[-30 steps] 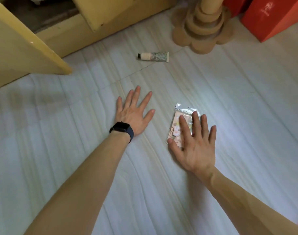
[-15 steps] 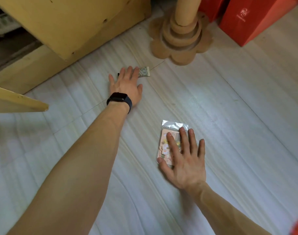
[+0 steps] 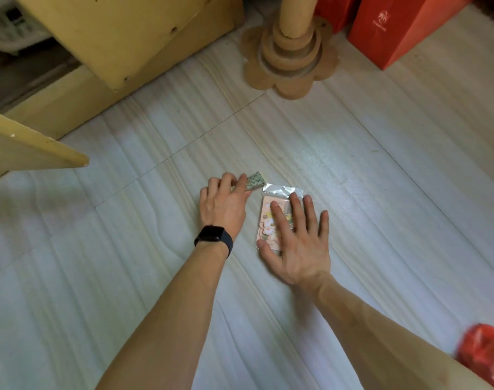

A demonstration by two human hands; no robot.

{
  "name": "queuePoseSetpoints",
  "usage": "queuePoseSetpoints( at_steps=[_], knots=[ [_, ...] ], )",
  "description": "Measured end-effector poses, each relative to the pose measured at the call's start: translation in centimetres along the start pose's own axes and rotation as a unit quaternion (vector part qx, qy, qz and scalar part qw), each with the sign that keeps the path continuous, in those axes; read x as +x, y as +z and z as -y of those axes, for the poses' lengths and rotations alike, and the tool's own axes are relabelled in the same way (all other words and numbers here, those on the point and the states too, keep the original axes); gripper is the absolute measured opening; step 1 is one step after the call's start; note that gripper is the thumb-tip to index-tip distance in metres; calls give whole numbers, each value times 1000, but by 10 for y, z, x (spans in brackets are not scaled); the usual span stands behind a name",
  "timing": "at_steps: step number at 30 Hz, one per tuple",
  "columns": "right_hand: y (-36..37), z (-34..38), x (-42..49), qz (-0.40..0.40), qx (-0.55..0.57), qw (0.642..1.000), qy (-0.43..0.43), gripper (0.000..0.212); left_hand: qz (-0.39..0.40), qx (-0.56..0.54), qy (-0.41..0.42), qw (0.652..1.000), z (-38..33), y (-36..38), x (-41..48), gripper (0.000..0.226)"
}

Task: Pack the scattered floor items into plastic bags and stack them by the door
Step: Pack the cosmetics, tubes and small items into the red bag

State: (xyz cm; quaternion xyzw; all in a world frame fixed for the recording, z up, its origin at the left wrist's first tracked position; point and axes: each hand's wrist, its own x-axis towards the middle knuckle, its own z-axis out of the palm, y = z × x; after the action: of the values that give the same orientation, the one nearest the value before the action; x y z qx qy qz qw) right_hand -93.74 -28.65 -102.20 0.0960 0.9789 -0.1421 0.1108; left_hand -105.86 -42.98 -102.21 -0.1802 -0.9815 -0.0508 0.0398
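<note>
Near the middle of the floor [image 3: 395,220] a light tube [image 3: 255,181] is held in the curled left hand [image 3: 223,205], and just beside it a thin, probably slippery packet [image 3: 281,191] is pinned under the spread right hand [image 3: 299,246], best pinched by its edge.

The floor [image 3: 395,198] is of pale tiles with soft grey and beige streaks, and thin dark joints run across it. A bright patch of light lies on it near the middle. At the far left stands a yellow wooden cabinet [image 3: 122,32]. Near it a cardboard post [image 3: 292,15] rises from a flower-shaped base, with red boxes [image 3: 403,29] just beside.
</note>
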Motion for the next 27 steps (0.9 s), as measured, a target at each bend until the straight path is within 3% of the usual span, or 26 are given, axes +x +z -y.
queuePoseSetpoints(
  at_steps=[13,16,20,22,24,27],
  knots=[
    [8,-5,-12,-38,11,998,-51,79,34,-45,-68,996,-16,-17,-138,31],
    [1,-1,-40,-30,-13,998,-63,71,126,-38,-68,989,-15,-34,-177,33],
    [-8,11,-88,100,-13,994,38,75,270,-22,-66,960,-12,-72,-221,35],
    [-19,11,-122,145,61,985,69,72,309,-18,-64,949,-7,-101,-230,37],
    [-37,3,-159,189,106,975,54,74,310,-21,-48,949,-4,-138,-230,38],
    [-66,-11,-189,242,17,970,-17,66,245,-16,-21,969,-10,-202,-219,36]
  ],
)
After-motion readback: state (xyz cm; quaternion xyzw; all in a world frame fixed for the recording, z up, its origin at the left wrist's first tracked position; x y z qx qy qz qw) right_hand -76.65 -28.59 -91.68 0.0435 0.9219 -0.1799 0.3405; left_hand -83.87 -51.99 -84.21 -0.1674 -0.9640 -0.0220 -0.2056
